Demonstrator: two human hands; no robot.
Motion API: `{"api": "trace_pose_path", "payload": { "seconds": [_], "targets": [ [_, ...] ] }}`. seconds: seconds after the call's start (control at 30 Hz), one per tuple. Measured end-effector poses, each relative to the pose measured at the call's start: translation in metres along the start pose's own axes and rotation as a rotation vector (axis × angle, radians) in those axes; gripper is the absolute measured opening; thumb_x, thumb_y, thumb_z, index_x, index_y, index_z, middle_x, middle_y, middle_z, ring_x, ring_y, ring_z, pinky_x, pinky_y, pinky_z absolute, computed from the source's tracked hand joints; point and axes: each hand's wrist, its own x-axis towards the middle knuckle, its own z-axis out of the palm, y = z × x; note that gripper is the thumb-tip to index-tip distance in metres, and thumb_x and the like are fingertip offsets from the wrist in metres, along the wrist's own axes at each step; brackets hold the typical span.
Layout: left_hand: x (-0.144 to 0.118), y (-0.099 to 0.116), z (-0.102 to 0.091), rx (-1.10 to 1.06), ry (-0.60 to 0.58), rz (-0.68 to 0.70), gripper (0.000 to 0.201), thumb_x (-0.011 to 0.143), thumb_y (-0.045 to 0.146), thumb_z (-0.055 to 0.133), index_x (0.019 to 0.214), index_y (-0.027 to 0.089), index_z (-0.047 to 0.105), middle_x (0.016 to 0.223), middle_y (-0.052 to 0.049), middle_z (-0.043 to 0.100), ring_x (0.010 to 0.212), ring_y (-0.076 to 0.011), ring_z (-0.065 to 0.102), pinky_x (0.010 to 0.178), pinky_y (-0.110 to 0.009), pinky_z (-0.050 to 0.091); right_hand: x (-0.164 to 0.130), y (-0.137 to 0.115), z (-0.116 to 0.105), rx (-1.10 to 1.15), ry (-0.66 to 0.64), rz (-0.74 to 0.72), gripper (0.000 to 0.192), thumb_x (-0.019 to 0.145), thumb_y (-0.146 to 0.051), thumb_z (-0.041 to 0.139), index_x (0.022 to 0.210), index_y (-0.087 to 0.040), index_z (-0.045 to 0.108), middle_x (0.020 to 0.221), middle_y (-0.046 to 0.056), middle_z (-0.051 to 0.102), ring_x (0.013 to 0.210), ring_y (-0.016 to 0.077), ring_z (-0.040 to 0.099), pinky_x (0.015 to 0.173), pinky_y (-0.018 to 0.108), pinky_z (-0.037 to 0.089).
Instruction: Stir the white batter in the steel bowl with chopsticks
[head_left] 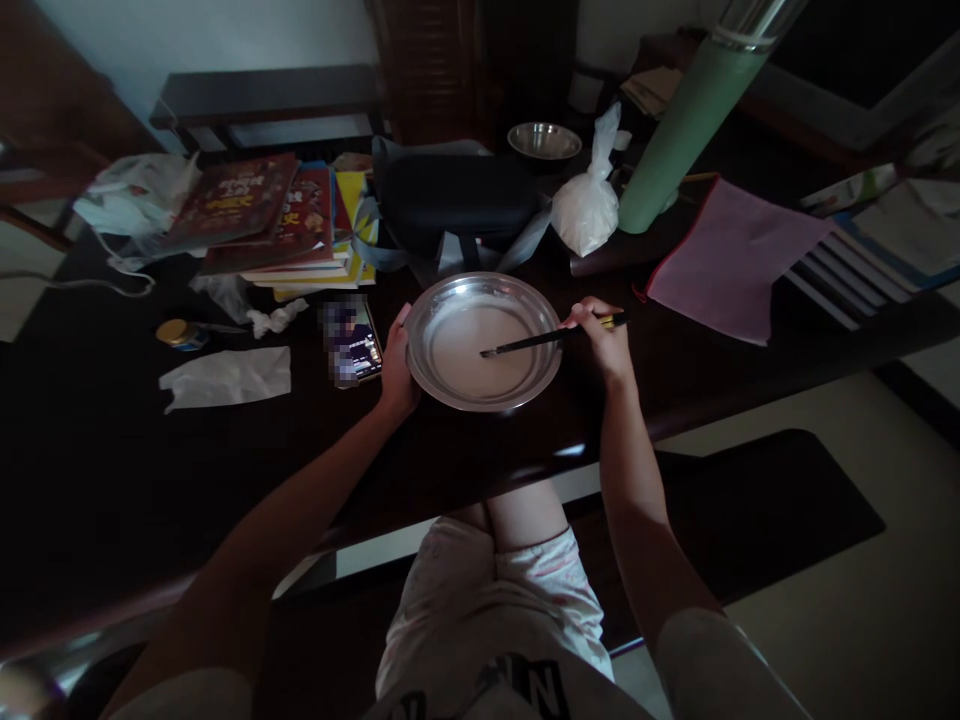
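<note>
A round steel basin (450, 290) holding a pale, milky mixture sits on the dark table (112, 450) in front of me. My left hand (397, 365) grips the basin's left rim. My right hand (604, 335) is closed on dark chopsticks (525, 343) at the basin's right side. Their tips reach down into the mixture near the basin's middle.
A phone (352, 342) lies just left of the basin. Beyond it are a stack of books (277, 215), crumpled tissue (225, 378), a small jar (178, 333), a dark bag (450, 200), a white plastic bag (589, 205), a green flask (686, 125), a small steel bowl (544, 140) and a pink folder (731, 255).
</note>
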Motion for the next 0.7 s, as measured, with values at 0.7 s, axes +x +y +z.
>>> {"api": "trace_pose_path", "payload": {
  "seconds": [0.7],
  "targets": [
    [-0.0035, 0.0032, 0.0026, -0.02, 0.017, -0.022, 0.045, 0.116, 0.053, 0.085, 0.158, 0.037, 0.089, 0.183, -0.003, 0.084, 0.187, -0.0345, 0.065, 0.158, -0.049, 0.051, 0.0, -0.0016, 0.0011, 0.005, -0.032, -0.009, 0.079, 0.085, -0.108, 0.094, 0.07, -0.032, 0.074, 0.069, -0.002, 0.077, 0.076, 0.0255, 0.085, 0.086, 0.046, 0.073]
  ]
}}
